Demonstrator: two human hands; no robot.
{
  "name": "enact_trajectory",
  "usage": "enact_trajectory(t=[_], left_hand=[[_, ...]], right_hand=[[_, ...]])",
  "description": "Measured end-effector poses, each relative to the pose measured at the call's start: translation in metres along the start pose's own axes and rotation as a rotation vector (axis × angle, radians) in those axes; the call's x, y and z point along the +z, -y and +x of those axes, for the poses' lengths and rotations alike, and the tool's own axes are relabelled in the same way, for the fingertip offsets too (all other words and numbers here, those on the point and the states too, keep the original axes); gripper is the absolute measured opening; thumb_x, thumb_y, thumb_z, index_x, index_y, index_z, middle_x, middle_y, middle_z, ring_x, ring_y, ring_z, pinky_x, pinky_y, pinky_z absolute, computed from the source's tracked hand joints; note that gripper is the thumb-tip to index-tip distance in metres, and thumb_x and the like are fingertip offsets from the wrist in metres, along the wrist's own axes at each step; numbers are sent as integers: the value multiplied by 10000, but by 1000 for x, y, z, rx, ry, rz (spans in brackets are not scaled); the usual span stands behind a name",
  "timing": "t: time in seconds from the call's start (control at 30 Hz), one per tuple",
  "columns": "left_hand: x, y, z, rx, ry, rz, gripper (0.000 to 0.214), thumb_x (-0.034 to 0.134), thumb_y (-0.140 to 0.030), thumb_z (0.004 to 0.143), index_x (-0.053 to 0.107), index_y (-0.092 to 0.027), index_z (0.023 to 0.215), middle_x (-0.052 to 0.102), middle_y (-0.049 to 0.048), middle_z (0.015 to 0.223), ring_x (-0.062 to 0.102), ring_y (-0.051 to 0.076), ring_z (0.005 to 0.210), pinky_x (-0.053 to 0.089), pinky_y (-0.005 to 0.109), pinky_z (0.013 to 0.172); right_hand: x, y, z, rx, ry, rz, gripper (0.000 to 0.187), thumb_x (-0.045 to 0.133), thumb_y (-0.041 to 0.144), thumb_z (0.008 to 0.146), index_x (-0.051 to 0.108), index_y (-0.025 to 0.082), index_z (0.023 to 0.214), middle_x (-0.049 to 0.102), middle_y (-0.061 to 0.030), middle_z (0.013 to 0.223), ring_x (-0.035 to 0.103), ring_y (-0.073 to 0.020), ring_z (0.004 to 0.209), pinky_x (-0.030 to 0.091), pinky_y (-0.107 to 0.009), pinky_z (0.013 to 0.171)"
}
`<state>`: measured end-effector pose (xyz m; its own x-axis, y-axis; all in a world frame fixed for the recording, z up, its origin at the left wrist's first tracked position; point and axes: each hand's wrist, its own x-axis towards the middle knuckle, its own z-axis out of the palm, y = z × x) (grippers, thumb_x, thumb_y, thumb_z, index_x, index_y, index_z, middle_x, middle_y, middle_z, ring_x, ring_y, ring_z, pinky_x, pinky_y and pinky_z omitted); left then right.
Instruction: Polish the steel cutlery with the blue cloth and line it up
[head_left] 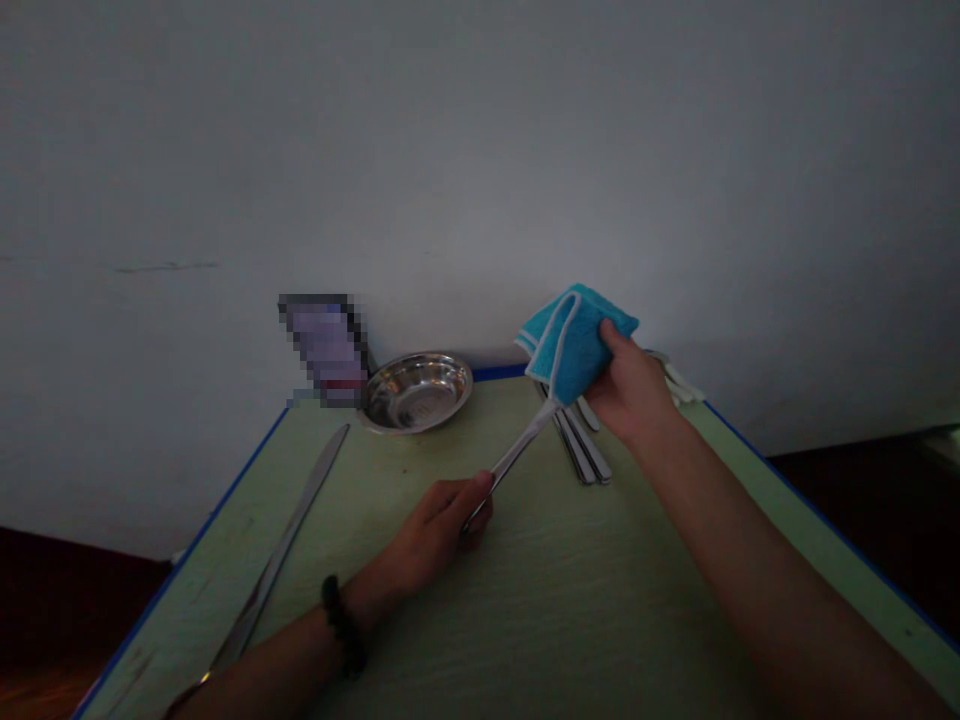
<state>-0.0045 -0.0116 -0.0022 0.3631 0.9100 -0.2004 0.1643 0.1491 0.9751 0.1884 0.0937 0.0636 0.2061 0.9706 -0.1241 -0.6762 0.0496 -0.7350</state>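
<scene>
My left hand point(442, 525) is closed around the handle of a metal piece of cutlery point(519, 447), held slanting above the table. Its far end is hidden inside a folded blue cloth point(579, 350) with pale edging, so I cannot tell its kind. My right hand point(634, 390) grips the cloth from the right, thumb on top, around that covered end. Just below and behind the cloth, several metal cutlery handles point(581, 450) lie side by side on the table.
A shiny metal bowl point(450, 405) stands near the wall, beside a blurred, propped-up phone-like device point(326, 345). Along the left of the green table point(525, 630) lies long metal cutlery with a knife-like blade point(319, 480). Whitish items point(682, 385) sit behind my right wrist.
</scene>
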Motion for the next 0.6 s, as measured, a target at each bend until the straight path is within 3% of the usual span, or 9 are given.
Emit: enact_trajectory(t=[0.17, 0.43, 0.5, 0.6], left_hand=[[1, -4, -2, -4, 22, 111, 509, 334, -568, 869, 399, -191, 533, 347, -59, 476, 311, 95, 440, 250, 242, 448], [1, -8, -4, -13, 50, 209, 519, 293, -533, 899, 390, -187, 525, 342, -59, 487, 315, 96, 455, 265, 244, 471], [2, -9, -4, -10, 61, 214, 512, 298, -511, 907, 406, -183, 530, 352, -59, 486, 323, 95, 456, 274, 241, 476], [3, -12, -6, -9, 107, 174, 435, 367, -462, 904, 472, -168, 602, 420, -47, 533, 390, 99, 492, 319, 227, 493]], right_hand=[[-2, -9, 0, 6, -15, -14, 231, 550, 421, 805, 612, 214, 885, 678, -31, 999, 630, -188, 939, 538, -356, 769], [-2, -11, -5, -162, 6, -166, 289, 667, 429, 688, 609, 182, 825, 685, -20, 794, 652, -183, 793, 533, -360, 741], [-1, -12, -6, -130, -44, -170, 265, 669, 417, 690, 607, 184, 800, 684, -14, 770, 652, -186, 781, 533, -370, 746], [3, -14, -11, 45, -35, -188, 238, 634, 406, 731, 611, 190, 826, 684, -22, 764, 652, -198, 800, 531, -385, 759]])
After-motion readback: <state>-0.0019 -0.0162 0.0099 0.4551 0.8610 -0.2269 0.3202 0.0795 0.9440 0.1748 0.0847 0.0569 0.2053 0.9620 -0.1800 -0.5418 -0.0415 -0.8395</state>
